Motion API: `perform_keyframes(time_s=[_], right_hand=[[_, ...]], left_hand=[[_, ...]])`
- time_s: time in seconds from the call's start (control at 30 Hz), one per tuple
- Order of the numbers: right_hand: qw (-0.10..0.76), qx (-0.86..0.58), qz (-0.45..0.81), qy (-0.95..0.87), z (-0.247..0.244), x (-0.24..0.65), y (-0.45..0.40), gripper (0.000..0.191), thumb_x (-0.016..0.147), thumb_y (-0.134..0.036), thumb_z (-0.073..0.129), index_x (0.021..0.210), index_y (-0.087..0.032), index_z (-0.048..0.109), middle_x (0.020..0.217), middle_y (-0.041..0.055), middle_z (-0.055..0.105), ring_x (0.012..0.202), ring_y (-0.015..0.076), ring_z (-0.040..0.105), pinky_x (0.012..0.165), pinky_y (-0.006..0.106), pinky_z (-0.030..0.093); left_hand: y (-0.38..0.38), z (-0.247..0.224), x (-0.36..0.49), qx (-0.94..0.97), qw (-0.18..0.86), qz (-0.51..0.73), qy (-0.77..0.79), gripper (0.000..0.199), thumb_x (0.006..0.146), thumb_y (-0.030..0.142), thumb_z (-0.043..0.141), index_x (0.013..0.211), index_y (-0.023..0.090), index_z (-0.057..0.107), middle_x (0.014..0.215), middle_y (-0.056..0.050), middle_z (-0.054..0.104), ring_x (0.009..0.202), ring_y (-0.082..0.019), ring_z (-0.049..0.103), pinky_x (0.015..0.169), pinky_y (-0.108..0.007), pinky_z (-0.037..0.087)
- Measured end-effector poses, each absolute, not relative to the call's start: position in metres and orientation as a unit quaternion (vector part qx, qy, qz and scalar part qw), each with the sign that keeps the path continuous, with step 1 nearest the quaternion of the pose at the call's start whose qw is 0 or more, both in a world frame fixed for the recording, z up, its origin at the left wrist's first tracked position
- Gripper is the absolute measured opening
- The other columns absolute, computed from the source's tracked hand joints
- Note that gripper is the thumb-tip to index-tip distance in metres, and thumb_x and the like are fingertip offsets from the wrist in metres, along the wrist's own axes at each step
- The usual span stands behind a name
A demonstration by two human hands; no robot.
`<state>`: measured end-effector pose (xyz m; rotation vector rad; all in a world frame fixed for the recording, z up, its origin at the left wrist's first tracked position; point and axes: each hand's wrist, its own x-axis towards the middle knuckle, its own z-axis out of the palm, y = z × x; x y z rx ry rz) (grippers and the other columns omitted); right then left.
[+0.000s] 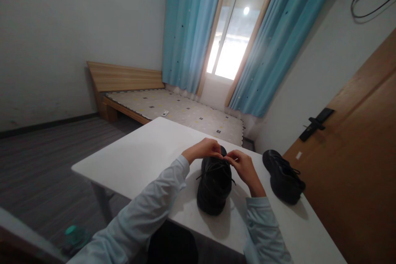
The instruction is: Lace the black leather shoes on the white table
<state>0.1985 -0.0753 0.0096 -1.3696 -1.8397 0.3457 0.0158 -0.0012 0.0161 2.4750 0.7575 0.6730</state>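
— Across the white table [133,152], what are the hands doing?

— Both are working on one black shoe [214,189]. Left hand [204,148] is reaching in from the left, right hand [243,168] from the right; they're almost meeting over its far top end.

— Shoe position?

— It's resting on the table near the person's edge, sitting between the light-blue sleeves [154,192]. Lace ends [234,182] are poking out on both sides.

— Grip?

— Each hand is pinching, thumb against fingers, at that far end. Whether they're gripping lace or upper edge, can't tell, too small.

— Other shoe?

— Second black shoe [285,179] is lying to the right, near the table's right edge, well apart from the first. Its lace is looping over the top.

— Background, quick.

— Patterned mattress [179,105] is lying beyond the table, a small white object [165,113] resting on it. Blue curtains [187,29] are hanging either side of a bright window [230,45]. Wooden door [355,144] is filling the right side, black handle [317,123] showing. Teal-topped container [72,231] is sitting lower left, blurred.
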Motion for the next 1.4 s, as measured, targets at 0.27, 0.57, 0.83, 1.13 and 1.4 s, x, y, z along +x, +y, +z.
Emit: perform_keyframes(time_s=[0.27, 0.57, 0.83, 1.13, 1.4], right_hand=[[0.423, -0.535, 0.168, -0.712, -0.003, 0.202, -0.067, 0.018, 0.075, -0.036, 0.059, 0.066, -0.019, 0.058, 0.068, 0.0034, 0.059, 0.065, 0.0176, 0.054, 0.053, 0.027, 0.044], [0.457, -0.549, 0.289, -0.638, -0.008, 0.217, -0.064, 0.031, 0.068, -0.047, 0.064, 0.062, -0.018, 0.056, 0.046, -0.0030, 0.048, 0.042, 0.0096, 0.039, 0.039, 0.022, 0.029], [0.512, -0.487, 0.502, -0.498, -0.002, 0.206, -0.073, 0.037, 0.055, -0.042, 0.076, 0.070, -0.017, 0.054, 0.059, -0.0029, 0.055, 0.038, 0.0037, 0.035, 0.037, 0.018, 0.020], [0.499, -0.543, 0.392, -0.549, -0.002, 0.197, -0.072, 0.037, 0.060, -0.048, 0.072, 0.070, -0.015, 0.057, 0.047, -0.0068, 0.046, 0.035, 0.0049, 0.036, 0.033, 0.018, 0.023], [0.439, -0.568, 0.374, -0.587, -0.006, 0.195, -0.069, 0.038, 0.067, -0.052, 0.065, 0.062, -0.018, 0.048, 0.043, -0.0084, 0.040, 0.033, 0.0048, 0.033, 0.032, 0.017, 0.021]], left_hand=[[-0.003, 0.015, 0.018, 0.904, 0.232, 0.240, 0.266, 0.012, 0.078, 0.025, 0.062, 0.080, 0.014, 0.067, 0.076, -0.002, 0.064, 0.070, -0.012, 0.054, 0.063, -0.019, 0.037], [0.001, 0.016, 0.008, 0.891, 0.250, 0.239, 0.294, 0.021, 0.081, 0.033, 0.058, 0.081, 0.013, 0.064, 0.077, -0.002, 0.063, 0.071, -0.012, 0.052, 0.064, -0.020, 0.037], [0.002, 0.013, 0.009, 0.849, 0.369, 0.241, 0.291, 0.029, 0.086, 0.037, 0.045, 0.077, 0.012, 0.057, 0.067, -0.001, 0.059, 0.056, -0.009, 0.047, 0.053, -0.020, 0.036], [-0.002, 0.016, 0.014, 0.852, 0.295, 0.275, 0.333, 0.037, 0.075, 0.049, 0.059, 0.080, 0.013, 0.066, 0.073, -0.002, 0.065, 0.067, -0.011, 0.054, 0.060, -0.020, 0.037], [-0.003, 0.008, 0.021, 0.866, 0.330, 0.218, 0.306, 0.033, 0.074, 0.045, 0.061, 0.078, 0.012, 0.065, 0.064, 0.001, 0.061, 0.055, -0.009, 0.053, 0.051, -0.018, 0.036]])
